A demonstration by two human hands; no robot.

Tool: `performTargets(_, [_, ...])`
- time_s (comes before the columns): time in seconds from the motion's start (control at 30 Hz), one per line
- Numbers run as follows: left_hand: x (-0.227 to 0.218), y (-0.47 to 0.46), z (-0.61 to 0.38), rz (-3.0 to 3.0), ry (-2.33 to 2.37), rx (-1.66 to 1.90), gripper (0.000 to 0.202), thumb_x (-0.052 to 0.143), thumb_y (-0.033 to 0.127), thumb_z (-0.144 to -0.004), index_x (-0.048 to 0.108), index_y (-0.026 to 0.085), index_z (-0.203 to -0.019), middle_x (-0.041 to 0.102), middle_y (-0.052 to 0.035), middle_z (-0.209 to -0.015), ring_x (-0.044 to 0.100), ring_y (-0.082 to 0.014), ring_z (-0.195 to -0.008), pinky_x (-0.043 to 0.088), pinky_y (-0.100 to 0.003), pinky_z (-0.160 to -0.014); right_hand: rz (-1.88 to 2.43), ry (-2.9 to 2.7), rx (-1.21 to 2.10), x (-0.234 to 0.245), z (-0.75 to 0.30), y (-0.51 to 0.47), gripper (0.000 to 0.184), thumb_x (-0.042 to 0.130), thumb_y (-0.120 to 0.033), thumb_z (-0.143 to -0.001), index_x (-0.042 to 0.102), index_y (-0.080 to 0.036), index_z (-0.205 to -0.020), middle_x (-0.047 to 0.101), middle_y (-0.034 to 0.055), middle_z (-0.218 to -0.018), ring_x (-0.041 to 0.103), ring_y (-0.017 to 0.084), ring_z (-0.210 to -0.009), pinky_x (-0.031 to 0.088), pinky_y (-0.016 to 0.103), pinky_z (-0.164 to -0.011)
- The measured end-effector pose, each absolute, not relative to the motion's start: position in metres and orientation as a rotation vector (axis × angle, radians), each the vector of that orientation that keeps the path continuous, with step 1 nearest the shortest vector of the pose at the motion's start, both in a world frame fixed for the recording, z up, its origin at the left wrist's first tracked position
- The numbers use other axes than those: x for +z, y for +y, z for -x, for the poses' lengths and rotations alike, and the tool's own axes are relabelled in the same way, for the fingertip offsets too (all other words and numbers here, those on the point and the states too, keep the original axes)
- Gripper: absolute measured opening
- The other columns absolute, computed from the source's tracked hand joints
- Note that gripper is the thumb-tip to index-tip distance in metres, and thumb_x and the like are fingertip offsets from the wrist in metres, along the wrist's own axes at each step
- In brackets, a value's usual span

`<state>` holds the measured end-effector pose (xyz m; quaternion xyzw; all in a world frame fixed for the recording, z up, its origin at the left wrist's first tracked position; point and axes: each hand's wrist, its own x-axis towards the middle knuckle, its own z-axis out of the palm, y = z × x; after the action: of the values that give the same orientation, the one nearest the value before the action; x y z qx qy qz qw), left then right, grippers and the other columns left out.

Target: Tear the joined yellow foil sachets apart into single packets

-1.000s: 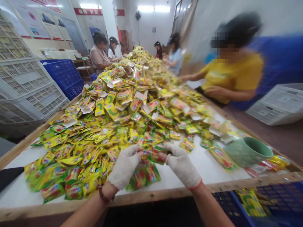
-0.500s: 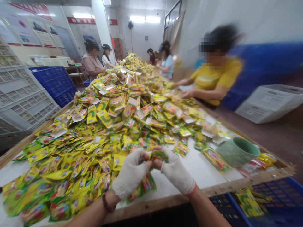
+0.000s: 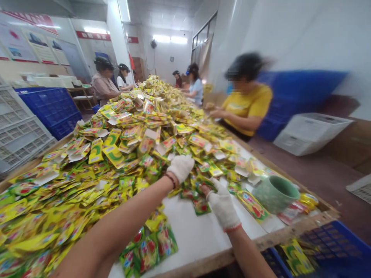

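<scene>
Long white counter (image 3: 199, 239) w/ raised wood rim, heaped w/ yellow-green sachets (image 3: 139, 131); co-workers sit along both sides further up. Left hand (image 3: 181, 166), gloved, reaches into the near foot of the heap, fingers curled down on packets; can't tell if it grips any. Right hand (image 3: 222, 202), gloved, lies beside the green cup (image 3: 275, 193), fingertips pinching loose sachets on the bare patch. Step looks like gathering a fresh batch. Next move prob. needs a clean pinch w/o dragging neighbours. Bare room only between heap and near rim; cup and blue crate (image 3: 327, 247) crowd the right.
</scene>
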<state>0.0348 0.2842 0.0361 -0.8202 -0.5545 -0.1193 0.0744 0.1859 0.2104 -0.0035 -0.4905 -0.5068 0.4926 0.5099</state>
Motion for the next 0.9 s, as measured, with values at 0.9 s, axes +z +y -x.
performTargets(0.9, [0.037,0.097,-0.012,2.226,-2.290,-0.308,0.063,0.041,0.060,-0.086,0.056,0.008,-0.120,0.066,-0.0177,-0.103,0.064,-0.0328,-0.095,0.051,-0.044,-0.080,1.006,-0.733,1.407,-0.018,-0.157,0.166,0.056,0.080,-0.038,-0.064,0.056,-0.020,-0.111,0.067,0.0022,-0.089,0.066,0.015,-0.070,0.056,0.026,-0.055])
